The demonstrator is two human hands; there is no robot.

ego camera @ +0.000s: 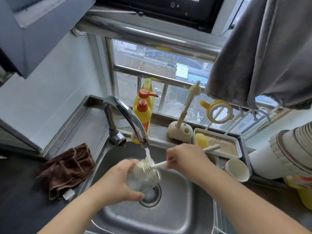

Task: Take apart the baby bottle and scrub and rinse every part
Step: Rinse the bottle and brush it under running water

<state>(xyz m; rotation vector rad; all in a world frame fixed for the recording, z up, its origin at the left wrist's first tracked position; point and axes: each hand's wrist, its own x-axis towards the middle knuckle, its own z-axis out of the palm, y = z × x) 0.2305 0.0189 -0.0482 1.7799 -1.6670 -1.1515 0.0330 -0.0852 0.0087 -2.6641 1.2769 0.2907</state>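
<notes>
My left hand (118, 183) grips the clear glass bottle body (143, 176) tilted over the steel sink (177, 217), its open mouth toward the upper right. Water runs from the chrome tap (128, 119) onto the bottle's neck. My right hand (184, 157) holds the cream handle of a bottle brush (162, 164), whose head is pushed into the bottle's mouth. The handle's far end sticks out past my hand toward the tray. A yellow and white bottle collar with handles (217, 110) hangs on a rack at the window sill.
A brown cloth (67, 168) lies on the left counter. Yellow soap pump bottles (143, 112) stand behind the tap. A thin nipple brush in a cream holder (180, 130), a tray with a sponge (217, 144) and a white cup (238, 169) sit at the right.
</notes>
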